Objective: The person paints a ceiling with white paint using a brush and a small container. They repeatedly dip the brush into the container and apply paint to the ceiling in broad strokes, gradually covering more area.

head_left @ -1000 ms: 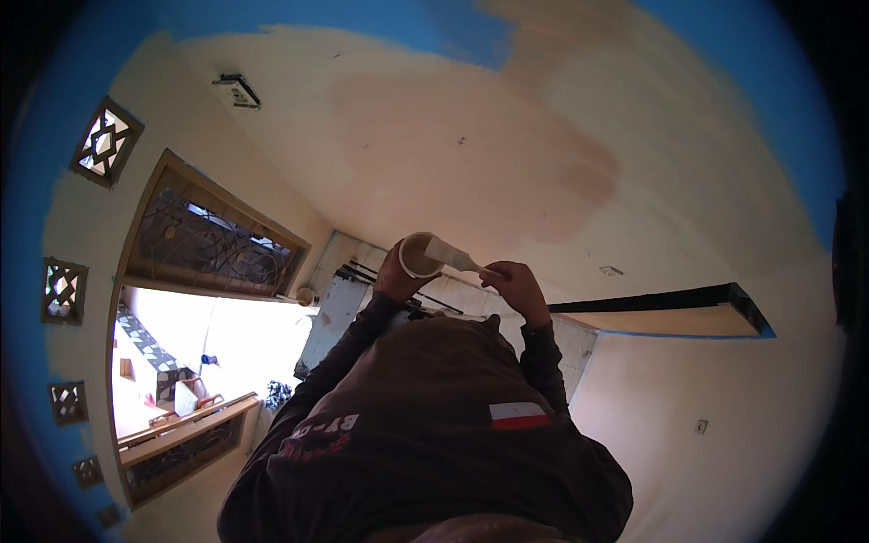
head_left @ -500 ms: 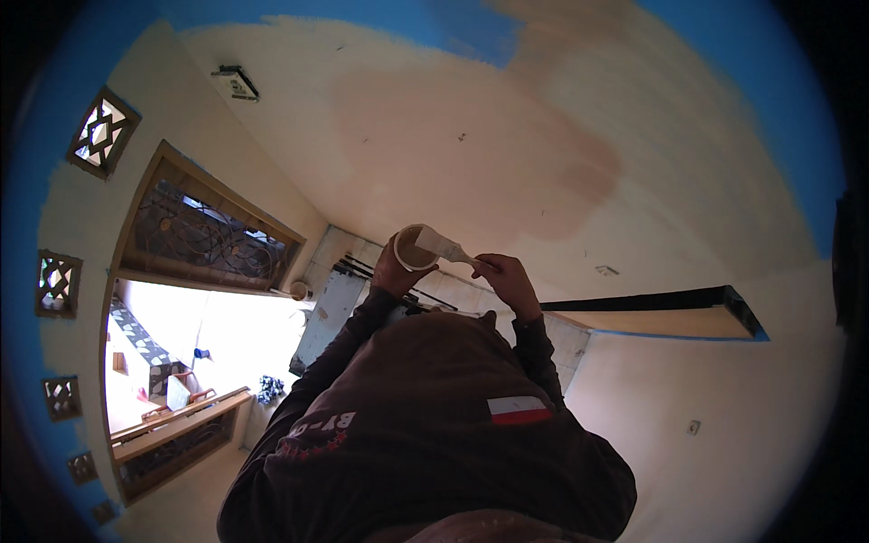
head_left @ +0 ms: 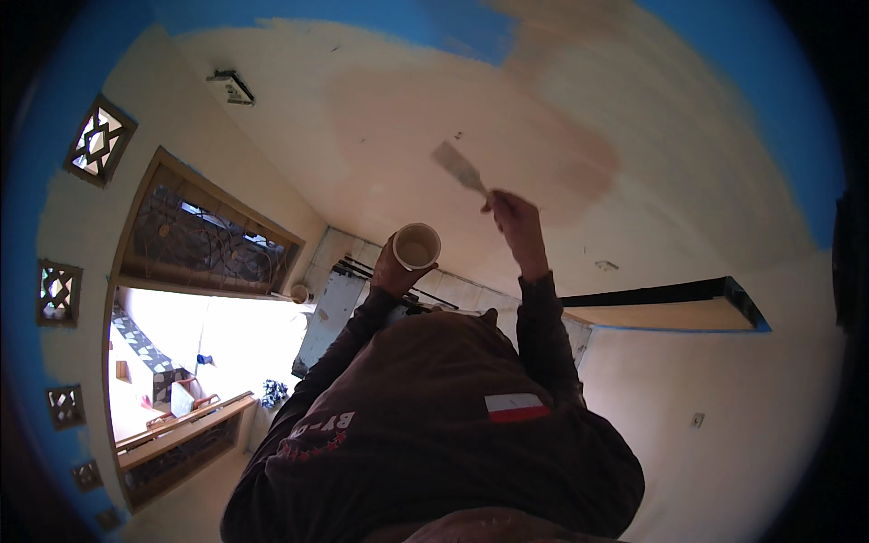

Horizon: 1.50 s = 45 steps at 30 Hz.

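Observation:
My left hand (head_left: 390, 274) is wrapped round a small pale tub (head_left: 417, 233), its open mouth facing up toward me. A pale layer shows inside, though how full it is I cannot make out. My right hand (head_left: 520, 219) grips a flat paintbrush (head_left: 459, 167) by its handle, up and to the right of the tub. The brush's wide pale end points up and left, in front of the cream wall (head_left: 389, 172). Whether the bristles touch the wall I cannot tell. Behind the brush, a darker pinkish patch (head_left: 534, 136) spreads over that wall.
Blue paint (head_left: 453, 27) borders the cream above. A dark-edged recess or shelf (head_left: 661, 303) juts at the right. To the left are a bright doorway (head_left: 217, 344), a grilled wooden transom (head_left: 208, 226) and patterned vents (head_left: 100, 140). A switch plate (head_left: 698, 420) sits at the lower right.
My right hand has lifted the paintbrush up and away from the tub's mouth toward the wall. The left hand keeps the tub in nearly the same spot.

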Available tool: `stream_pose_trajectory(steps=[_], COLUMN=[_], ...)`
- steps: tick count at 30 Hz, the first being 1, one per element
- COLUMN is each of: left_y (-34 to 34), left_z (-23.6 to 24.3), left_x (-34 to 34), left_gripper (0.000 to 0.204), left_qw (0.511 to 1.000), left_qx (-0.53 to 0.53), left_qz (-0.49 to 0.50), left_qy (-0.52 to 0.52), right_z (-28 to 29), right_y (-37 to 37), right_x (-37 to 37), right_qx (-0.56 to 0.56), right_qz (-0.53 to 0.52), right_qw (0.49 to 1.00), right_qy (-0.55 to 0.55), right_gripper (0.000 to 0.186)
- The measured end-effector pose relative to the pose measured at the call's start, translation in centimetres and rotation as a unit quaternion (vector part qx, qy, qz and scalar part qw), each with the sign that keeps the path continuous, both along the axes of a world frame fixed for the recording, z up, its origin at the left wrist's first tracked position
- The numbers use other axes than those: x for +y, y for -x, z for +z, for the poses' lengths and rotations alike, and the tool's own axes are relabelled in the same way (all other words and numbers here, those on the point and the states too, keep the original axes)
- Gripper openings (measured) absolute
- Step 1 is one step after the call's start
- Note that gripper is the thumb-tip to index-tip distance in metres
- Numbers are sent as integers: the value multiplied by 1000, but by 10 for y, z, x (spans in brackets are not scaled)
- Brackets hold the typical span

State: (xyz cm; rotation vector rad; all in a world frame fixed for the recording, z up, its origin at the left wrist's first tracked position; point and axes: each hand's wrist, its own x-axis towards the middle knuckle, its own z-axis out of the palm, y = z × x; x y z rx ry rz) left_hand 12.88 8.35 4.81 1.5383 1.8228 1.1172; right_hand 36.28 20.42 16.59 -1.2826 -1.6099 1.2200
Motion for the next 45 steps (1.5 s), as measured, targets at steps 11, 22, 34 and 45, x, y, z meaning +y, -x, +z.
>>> stream_pose_trajectory(steps=[11,22,34,45], left_y=[2,0,-2,3], left_z=[-9,-4,-7,-4], left_x=[6,2,3,2], left_gripper=[94,97,97,97], left_qw=[999,1000,999,997], left_qx=[-9,7,32,53], left_qz=[-28,-11,-34,-45], left_qy=[-42,-18,-17,-13], right_z=[104,113,116,123], right_y=[85,-12,-28,161], right_x=[143,121,60,139], right_qx=[-79,-232,-200,-102], right_qz=[-128,-270,-321,-117], right_qw=[907,828,821,849], right_qy=[-393,-434,-428,-505], right_gripper=[19,23,18,19])
